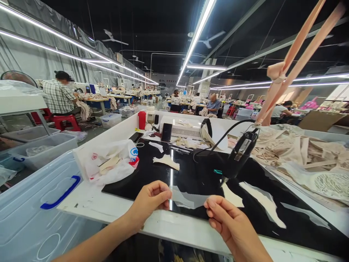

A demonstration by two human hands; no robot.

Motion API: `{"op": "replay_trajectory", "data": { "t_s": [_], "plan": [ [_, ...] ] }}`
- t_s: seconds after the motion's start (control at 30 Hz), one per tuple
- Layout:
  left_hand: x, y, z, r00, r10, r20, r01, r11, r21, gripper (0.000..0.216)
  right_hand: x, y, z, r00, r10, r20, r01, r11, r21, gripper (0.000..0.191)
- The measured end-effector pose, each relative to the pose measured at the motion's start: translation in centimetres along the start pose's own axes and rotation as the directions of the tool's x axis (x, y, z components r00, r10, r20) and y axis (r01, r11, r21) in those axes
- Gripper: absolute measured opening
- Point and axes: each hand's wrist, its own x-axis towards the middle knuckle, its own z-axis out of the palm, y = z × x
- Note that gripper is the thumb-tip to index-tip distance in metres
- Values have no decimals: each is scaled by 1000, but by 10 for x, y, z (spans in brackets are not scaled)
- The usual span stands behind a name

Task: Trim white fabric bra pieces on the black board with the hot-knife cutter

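Between my two hands stretches a thin, see-through white piece of mesh fabric (194, 201), held just above the near edge of the glossy black mat (125, 185). My left hand (154, 196) pinches its left end between thumb and fingers. At the other end, my right hand (222, 214) pinches the right corner. A black hot-air tool (241, 151) hangs nozzle-down on a peach strap behind my right hand. Cream cut pieces with sheer edging lie on the mat: one piece (167, 161) beyond my left hand, another (263, 203) to the right. A sheer strip (307, 214) lies farther right.
A plastic bag (109, 163) with scraps lies at the left of the table. At the back stand a phone (166, 132), a white vented box (185, 127) and a red container (141, 120). Beige lace garments (300, 145) pile up at right; a clear bin (32, 214) is at left.
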Motion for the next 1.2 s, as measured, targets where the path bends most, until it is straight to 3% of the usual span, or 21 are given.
{"op": "replay_trajectory", "data": {
  "t_s": [0.23, 0.77, 0.93, 1.07, 1.2],
  "plan": [
    [4, -2, -1, 999, -36, 8, 36, 997, -73, 50, 3, 4, -4, 998, 50, 43, -50, 999, 13, 40],
    [6, -4, -7, 986, -165, 0, 161, 964, -210, 50, -15, -1, 15, 985, 158, 66, -166, 977, 137, 44],
    [7, -4, -7, 997, -71, -22, 67, 989, -134, 48, -18, 8, 14, 970, 89, 226, -88, 996, -11, 51],
    [4, 0, -2, 997, 48, 59, -45, 997, -56, 49, -17, 13, 12, 931, 74, 356, -27, 990, -135, 52],
    [-2, 10, 4, 971, 187, 147, -177, 981, -75, 46, -8, 12, 9, 965, -4, 262, 13, 999, -30, 53]
  ]
}}
